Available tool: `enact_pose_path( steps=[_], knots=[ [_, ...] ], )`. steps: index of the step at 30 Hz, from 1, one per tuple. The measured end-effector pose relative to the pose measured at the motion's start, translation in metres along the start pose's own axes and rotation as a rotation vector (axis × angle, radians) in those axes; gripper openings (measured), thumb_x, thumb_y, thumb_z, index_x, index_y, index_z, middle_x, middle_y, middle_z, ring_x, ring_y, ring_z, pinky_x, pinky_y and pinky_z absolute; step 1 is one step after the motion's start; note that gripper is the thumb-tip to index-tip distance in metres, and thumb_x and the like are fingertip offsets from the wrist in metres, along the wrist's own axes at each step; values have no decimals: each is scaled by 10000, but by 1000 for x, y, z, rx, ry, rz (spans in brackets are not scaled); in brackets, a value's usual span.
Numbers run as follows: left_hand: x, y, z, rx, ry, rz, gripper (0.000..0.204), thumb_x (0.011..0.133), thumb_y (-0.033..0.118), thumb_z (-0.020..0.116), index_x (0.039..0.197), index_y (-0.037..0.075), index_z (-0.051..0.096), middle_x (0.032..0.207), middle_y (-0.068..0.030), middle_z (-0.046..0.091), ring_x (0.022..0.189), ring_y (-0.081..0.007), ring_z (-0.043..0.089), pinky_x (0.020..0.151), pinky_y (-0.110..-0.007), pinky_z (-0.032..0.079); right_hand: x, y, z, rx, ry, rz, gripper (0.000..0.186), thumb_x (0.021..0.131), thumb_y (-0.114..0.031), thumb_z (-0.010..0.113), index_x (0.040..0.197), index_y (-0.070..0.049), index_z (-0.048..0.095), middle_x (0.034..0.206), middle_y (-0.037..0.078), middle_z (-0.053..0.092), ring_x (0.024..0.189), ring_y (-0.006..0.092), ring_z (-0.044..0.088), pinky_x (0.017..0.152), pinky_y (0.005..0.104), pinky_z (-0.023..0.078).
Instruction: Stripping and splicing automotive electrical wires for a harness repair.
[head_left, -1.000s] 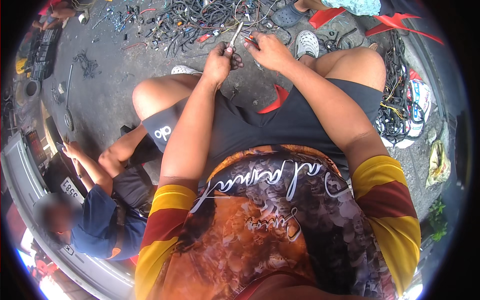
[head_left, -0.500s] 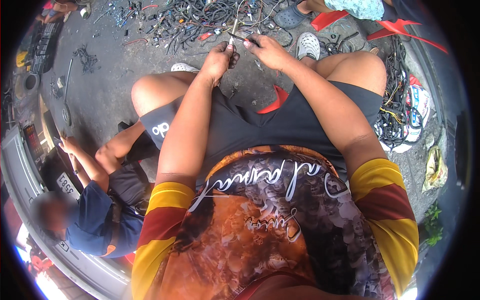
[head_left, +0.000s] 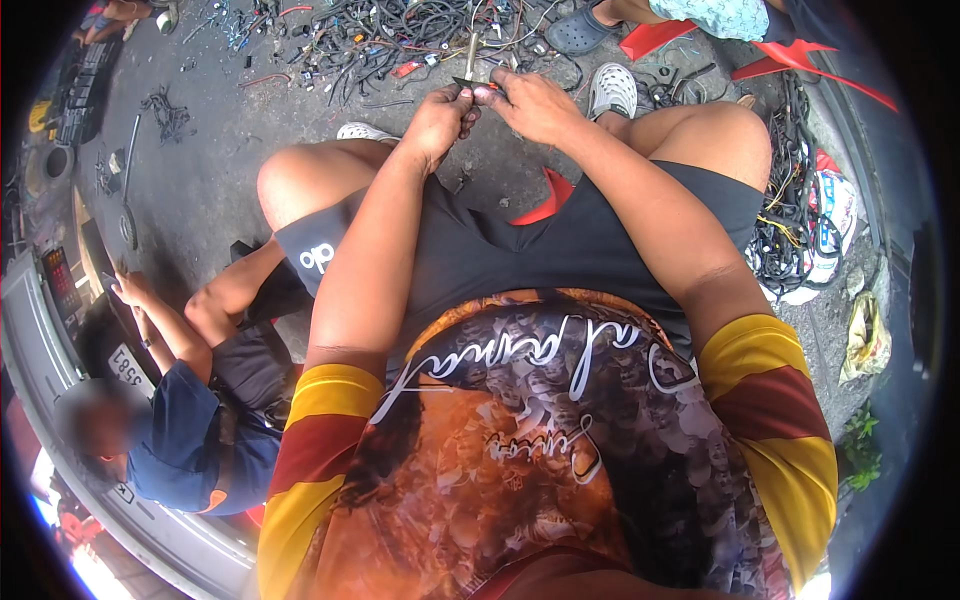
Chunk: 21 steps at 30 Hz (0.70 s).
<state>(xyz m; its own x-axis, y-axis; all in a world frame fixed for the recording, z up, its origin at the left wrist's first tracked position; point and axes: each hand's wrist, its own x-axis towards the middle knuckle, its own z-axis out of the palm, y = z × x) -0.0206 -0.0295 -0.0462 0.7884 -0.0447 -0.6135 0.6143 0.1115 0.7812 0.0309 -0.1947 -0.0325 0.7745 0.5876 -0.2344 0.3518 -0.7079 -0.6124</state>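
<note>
My left hand (head_left: 438, 124) is closed around the lower end of a slim, pale cable-like piece (head_left: 472, 56), which points away from me above the fingers. A small knife (head_left: 466, 83) with a dark pointed blade is gripped in my right hand (head_left: 532, 108). Its blade lies across the pale piece, close to my left thumb. Both hands meet in front of my knees, and the fingertips hide most of the knife's handle. Beyond them a tangled heap of wires (head_left: 375, 48) with small connectors spreads over the ground.
At left a person (head_left: 205, 435) in dark blue sits beside a silver vehicle panel (head_left: 45, 330). Another person's grey clog (head_left: 580, 35) stands at upper right. More cables (head_left: 785, 245) lie by a white sack (head_left: 835, 215) at right. A red piece (head_left: 545, 198) lies between my legs.
My right hand has shifted slightly left and closer to me, bringing the knife down the pale piece to my left thumb. The person at left has moved their hands a little.
</note>
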Motion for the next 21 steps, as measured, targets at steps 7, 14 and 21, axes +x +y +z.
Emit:
enact_pose_path(
  steps=[7,14,21],
  knots=[
    [-7,5,5,244,117,165,123,893,92,551,941,-17,584,735,-50,612,569,-76,511,484,-221,394,-1,3,2,-45,2,-58,451,921,-433,475,1062,-13,562,804,225,635,841,404,613,745,491,481],
    [-2,0,-1,155,115,262,194,851,52,592,1026,-29,613,763,-57,658,561,-79,574,465,-216,433,1,6,4,-58,-6,-75,471,923,-454,465,1082,-21,561,853,215,640,871,394,611,751,489,481],
    [-7,3,6,131,137,246,216,857,95,626,1008,-59,605,803,-69,675,544,-72,555,494,-196,438,4,9,7,-76,19,-85,497,920,-477,458,1107,-28,561,897,221,638,902,389,605,781,481,481]
  ],
)
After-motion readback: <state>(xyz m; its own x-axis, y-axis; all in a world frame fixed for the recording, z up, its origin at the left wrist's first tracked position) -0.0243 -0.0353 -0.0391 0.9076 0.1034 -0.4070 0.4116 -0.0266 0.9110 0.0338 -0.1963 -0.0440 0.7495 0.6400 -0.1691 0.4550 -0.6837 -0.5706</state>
